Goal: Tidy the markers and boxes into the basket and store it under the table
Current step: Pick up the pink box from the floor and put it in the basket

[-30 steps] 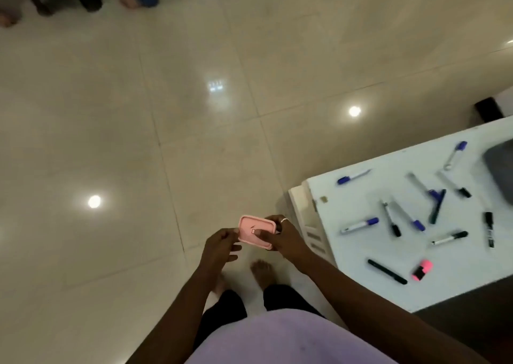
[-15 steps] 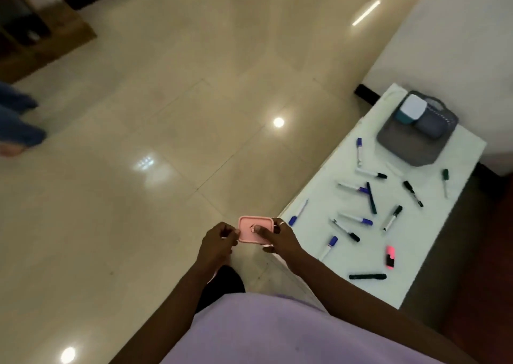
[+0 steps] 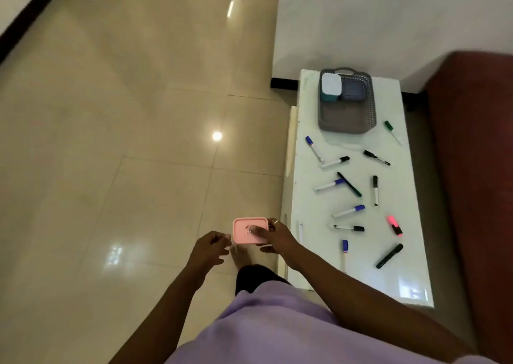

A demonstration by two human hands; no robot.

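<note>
Progress-wise I'd call this early days. The grey basket [image 3: 345, 118] sits at the far end of the white table [image 3: 311, 215] and has two boxes tucked into its far end: a teal box [image 3: 331, 86] with a white lid, and a dark box [image 3: 353, 90] right beside it. The near half of the basket is bare.

The pink box [image 3: 249, 230] isn't in yet. It's well apart from the basket, on the near side of it, out past the table edge and over the floor [image 3: 111, 141]. The right hand [image 3: 274, 237] grips it, thumb across the lid and fingers wrapped under. The left hand [image 3: 209, 248] hangs just beside it, fingers loosely curled around nothing. Can't tell if a fingertip actually touches the box.

None of the markers [image 3: 349, 211] have been picked up, as far as I can see. A dozen or so lie scattered on the table on the near side of the basket, pointing every which way, plus a stubby pink highlighter [image 3: 394, 225]. So what's left, I reckon: pink box in, all the pens in, then the basket goes under the table.

Materials: the basket looks like perforated plastic with a loop handle, the boxes are rounded rectangles with smooth lids, the markers are slim tubes with blue, black or green caps. The tabletop and floor tiles are both glossy, so pens could roll.
</note>
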